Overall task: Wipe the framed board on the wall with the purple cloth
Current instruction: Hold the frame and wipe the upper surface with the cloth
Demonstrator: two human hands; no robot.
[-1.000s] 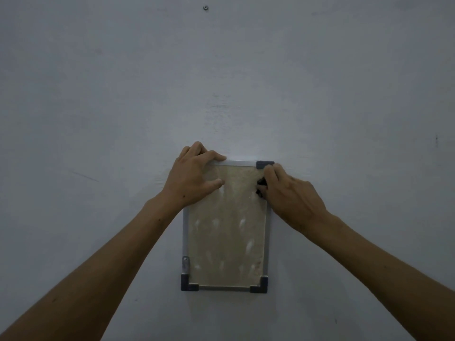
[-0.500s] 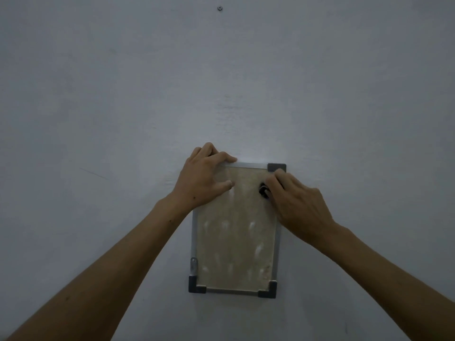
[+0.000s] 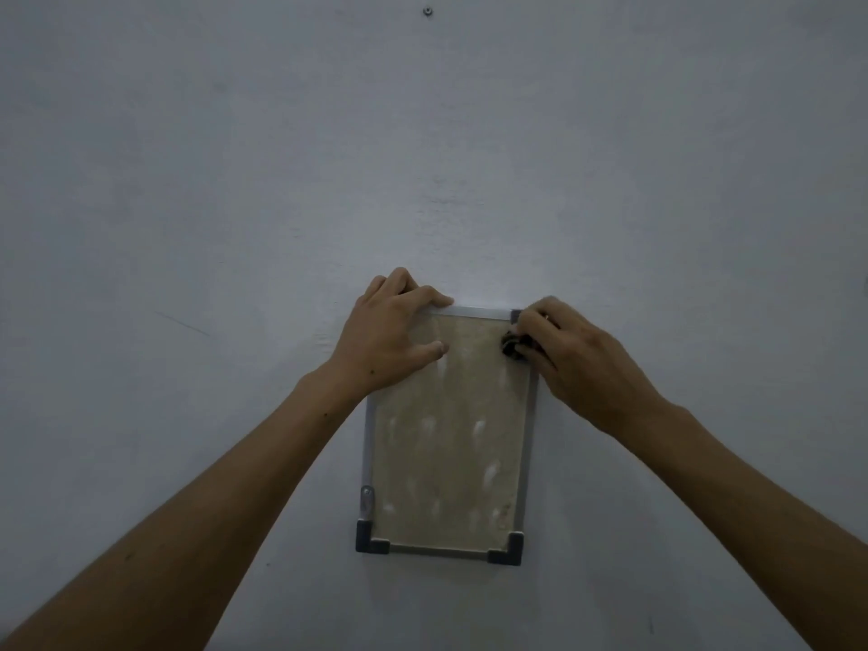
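Note:
A small framed board [image 3: 446,444] hangs upright on the wall, with a beige surface carrying pale smudges, a silver frame and dark corner caps. My left hand [image 3: 390,335] grips its top left corner, fingers over the top edge and thumb on the surface. My right hand [image 3: 577,364] sits at the top right corner and holds a small bunched dark cloth [image 3: 513,345] against the board. Most of the cloth is hidden under my fingers, and its colour is hard to tell in the dim light.
The plain pale wall [image 3: 235,180] fills the view. A small screw [image 3: 427,11] sticks out of it high above the board. A metal clip [image 3: 366,502] sits on the frame's lower left side.
My right hand with the cloth has shifted up towards the board's top right corner, now covering the corner cap. My left hand keeps the same hold on the top left corner.

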